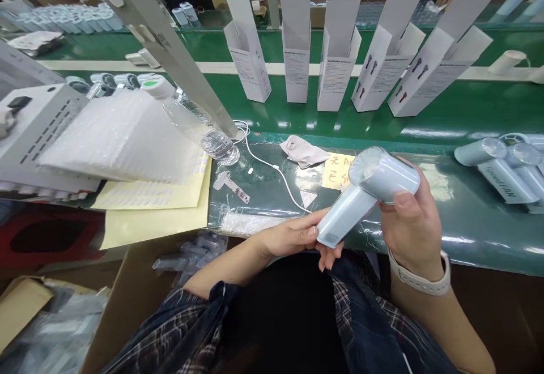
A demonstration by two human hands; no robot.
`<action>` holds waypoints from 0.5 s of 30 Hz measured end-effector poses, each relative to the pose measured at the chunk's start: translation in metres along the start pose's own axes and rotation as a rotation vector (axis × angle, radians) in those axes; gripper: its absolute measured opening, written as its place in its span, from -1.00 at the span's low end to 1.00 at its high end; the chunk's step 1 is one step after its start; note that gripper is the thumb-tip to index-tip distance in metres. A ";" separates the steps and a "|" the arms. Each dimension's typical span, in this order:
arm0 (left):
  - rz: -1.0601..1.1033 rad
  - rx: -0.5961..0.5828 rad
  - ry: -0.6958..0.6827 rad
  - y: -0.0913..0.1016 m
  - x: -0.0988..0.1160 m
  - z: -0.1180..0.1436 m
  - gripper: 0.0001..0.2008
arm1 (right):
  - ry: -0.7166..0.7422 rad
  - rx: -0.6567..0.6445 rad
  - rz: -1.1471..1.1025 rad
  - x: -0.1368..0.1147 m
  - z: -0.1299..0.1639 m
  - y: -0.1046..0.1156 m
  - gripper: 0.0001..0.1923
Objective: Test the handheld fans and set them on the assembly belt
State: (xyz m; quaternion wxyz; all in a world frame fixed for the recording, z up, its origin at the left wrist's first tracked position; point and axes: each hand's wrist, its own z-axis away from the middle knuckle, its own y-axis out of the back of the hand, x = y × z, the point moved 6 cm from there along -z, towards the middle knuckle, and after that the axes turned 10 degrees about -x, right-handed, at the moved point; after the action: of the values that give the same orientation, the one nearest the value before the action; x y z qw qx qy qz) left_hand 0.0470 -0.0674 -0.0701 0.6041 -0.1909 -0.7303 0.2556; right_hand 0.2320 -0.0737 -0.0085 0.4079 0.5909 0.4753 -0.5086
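Observation:
A light blue handheld fan [351,209], seemingly in a clear plastic wrap, is held between my two hands above the bench edge. My left hand [304,235] is closed on the lower end of its handle. Wrapped round the fan's wide head is my right hand [410,224], thumb on the near side; a pale watch band circles that wrist. Behind the fan lies a yellow note [335,170] with red handwriting, partly covered by it. A crumpled grey cloth [304,152] rests just left of the note.
Several open white boxes [296,73] stand upright across the green bench. More light blue fans [505,175] lie at right. To the left are a water bottle [212,139], a stack of bubble bags [114,136], yellow sticker sheets [157,221] and a slanting metal post [170,51]. Co-workers' hands show beyond.

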 end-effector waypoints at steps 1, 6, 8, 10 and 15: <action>-0.022 0.018 0.005 -0.001 0.000 -0.001 -0.30 | 0.013 0.031 0.026 0.001 0.001 0.003 -0.31; -0.028 0.025 0.008 -0.007 -0.003 -0.006 -0.25 | 0.030 0.032 0.101 0.003 0.006 0.015 -0.38; 0.032 0.020 -0.016 -0.007 -0.003 -0.006 -0.31 | 0.008 -0.080 0.083 0.002 0.005 0.011 -0.33; 0.105 0.000 -0.055 -0.008 -0.002 -0.005 -0.37 | -0.002 -0.157 0.046 0.003 0.004 0.004 -0.28; 0.166 -0.017 -0.067 -0.008 -0.002 -0.005 -0.35 | -0.117 -0.234 -0.254 0.016 -0.002 -0.025 -0.36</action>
State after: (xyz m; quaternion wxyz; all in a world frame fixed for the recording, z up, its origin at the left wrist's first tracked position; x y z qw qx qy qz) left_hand 0.0530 -0.0741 -0.0665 0.5546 -0.2472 -0.7337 0.3050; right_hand 0.2087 -0.0643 -0.0239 0.4331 0.4441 0.5775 -0.5308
